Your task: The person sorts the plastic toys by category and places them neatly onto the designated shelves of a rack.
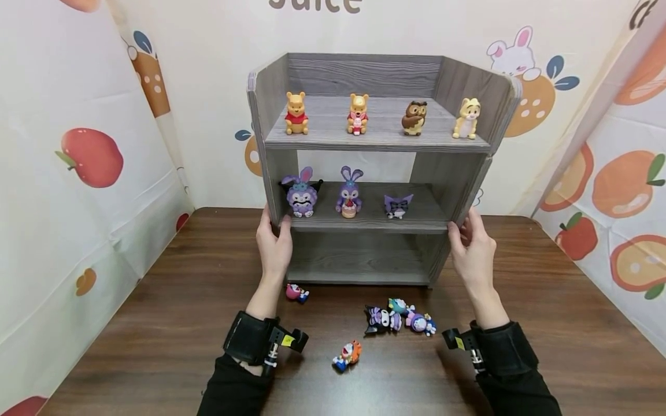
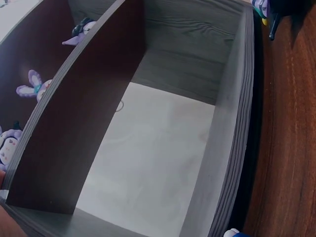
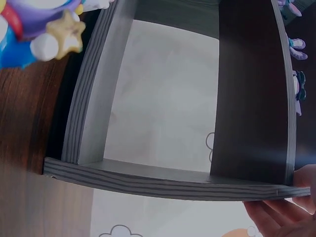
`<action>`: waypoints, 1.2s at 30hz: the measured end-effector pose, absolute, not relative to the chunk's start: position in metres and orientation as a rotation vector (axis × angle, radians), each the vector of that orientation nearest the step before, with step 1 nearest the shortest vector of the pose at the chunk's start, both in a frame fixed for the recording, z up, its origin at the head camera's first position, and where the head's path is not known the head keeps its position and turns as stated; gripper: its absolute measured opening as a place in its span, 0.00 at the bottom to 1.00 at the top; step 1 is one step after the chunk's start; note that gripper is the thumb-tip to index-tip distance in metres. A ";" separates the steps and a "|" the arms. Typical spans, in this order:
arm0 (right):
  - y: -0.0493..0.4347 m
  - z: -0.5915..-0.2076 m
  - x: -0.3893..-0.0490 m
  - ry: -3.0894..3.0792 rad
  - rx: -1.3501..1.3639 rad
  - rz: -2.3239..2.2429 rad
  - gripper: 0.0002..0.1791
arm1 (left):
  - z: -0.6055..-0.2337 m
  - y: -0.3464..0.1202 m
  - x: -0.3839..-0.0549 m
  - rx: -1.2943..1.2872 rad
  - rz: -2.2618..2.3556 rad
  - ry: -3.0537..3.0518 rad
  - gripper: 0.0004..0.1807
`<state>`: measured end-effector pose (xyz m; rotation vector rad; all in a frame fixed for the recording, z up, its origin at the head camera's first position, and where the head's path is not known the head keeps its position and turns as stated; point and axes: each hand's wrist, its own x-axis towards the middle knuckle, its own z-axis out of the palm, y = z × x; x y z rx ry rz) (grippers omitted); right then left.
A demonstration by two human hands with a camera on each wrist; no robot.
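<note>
Toys (image 1: 349, 199) on a shelf (image 1: 374, 227)
The left grip (image 1: 274, 245) and right grip (image 1: 474, 251) pinch its sides, near the tabletop's (image 1: 156, 323) back edge. Tilting it could make toys fall.

Between the left hand (image 1: 274, 245) and the right hand (image 1: 474, 248), I read the shelf (image 1: 364, 75) as matt grey wood-grain board with streaked edges. Above the grip, the standing figurines (image 1: 296, 114) look like smooth, faintly glossy plastic, as do the loose figurines (image 1: 382, 319) below it. Under the hands I get a wood-grain tabletop (image 1: 171, 323) with a soft sheen; behind them, a matt, creased backdrop (image 1: 208, 86), cloth or paper, I can't tell.
</note>
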<state>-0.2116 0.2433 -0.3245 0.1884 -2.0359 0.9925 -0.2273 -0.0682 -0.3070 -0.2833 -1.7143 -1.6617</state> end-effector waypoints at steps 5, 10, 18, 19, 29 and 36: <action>0.246 -0.319 -0.208 -2.011 0.182 0.950 0.22 | -0.306 -0.067 -0.228 -0.286 -1.697 -1.716 0.22; 0.244 -0.307 -0.199 -1.918 0.134 0.915 0.18 | -0.309 -0.067 -0.228 -0.285 -1.706 -1.711 0.22; 0.230 -0.283 -0.171 -1.811 0.188 0.896 0.08 | -0.318 -0.069 -0.234 -0.285 -1.704 -1.714 0.23; 0.227 -0.280 -0.166 -1.822 0.222 0.892 0.07 | -0.317 -0.069 -0.233 -0.289 -1.704 -1.716 0.23; 0.190 -0.282 -0.144 -2.152 0.737 0.796 0.10 | -0.309 -0.068 -0.228 -0.275 -1.705 -1.718 0.23; 0.173 -0.307 -0.150 -2.476 1.042 0.632 0.11 | -0.308 -0.069 -0.227 -0.254 -1.704 -1.734 0.22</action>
